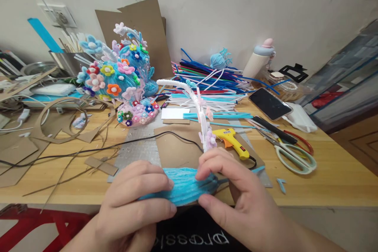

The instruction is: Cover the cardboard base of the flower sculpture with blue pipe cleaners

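At the table's front edge lies a light-blue, ribbed bundle of fuzzy pipe cleaners [186,187], held level between my hands. My left hand [132,195] wraps its left end, fingers over the top. The right end is pinched between the thumb and fingers of my right hand [239,185]. A curved white fuzzy stem [193,96] with small pink and lilac flowers rises just behind my right fingers; its lower end is hidden. Blue strands stick out past the right hand. A yellow glue gun [233,141] lies beyond that hand.
Flower-covered pipe-cleaner pieces [118,75] stand at back left. Behind are a heap of pipe cleaners [201,71] and a bottle [258,61]. Scissors [295,157] and a phone [270,103] lie right. A black cable [118,141] and cardboard scraps [102,165] cover the left.
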Demonstrator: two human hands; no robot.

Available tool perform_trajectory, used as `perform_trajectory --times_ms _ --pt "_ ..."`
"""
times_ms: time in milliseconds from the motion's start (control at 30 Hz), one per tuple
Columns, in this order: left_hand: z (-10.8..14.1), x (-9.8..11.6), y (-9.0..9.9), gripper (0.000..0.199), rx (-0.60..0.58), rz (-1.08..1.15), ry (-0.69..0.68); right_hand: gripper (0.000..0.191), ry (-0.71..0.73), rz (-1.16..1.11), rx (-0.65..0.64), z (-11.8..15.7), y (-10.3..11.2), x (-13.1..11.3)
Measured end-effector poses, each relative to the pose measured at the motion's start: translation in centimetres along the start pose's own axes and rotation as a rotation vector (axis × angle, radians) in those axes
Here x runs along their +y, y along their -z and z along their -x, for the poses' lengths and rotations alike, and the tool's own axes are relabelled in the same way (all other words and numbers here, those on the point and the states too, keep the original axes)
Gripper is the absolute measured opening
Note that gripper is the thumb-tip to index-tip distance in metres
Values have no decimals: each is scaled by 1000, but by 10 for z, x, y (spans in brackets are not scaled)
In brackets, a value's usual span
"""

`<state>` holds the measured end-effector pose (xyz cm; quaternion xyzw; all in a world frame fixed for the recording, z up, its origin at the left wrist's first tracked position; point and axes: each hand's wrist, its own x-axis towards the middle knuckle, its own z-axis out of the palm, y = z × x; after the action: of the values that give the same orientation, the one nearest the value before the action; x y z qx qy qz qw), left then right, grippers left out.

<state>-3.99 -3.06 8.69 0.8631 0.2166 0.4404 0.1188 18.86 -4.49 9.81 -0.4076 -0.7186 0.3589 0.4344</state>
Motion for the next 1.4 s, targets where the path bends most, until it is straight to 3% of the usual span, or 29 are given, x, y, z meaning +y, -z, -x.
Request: perform_trajectory --times_ms 133,367,533,700,867,1000,1267,1400 --pt "0 3 1 40 -2 2 32 25 121 80 64 2 -2 5" --pt "-7 -1 2 42 -65 79 64 27 206 175 40 1 -4 4" --pt "-6 0 -4 49 -32 225 166 26 244 243 43 0 -5 6" --pt "-4 3 -5 48 -43 107 236 26 239 231 31 1 -5 6" --pt "1 1 3 25 -99 96 177 33 247 157 49 7 -2 7" --pt "7 1 10 16 -93 153 131 23 225 85 98 15 3 11" --pt "12 6 15 14 -66 98 163 16 249 156 -46 16 10 12" --pt "14 2 13 12 -50 112 108 18 241 162 -53 17 12 12"
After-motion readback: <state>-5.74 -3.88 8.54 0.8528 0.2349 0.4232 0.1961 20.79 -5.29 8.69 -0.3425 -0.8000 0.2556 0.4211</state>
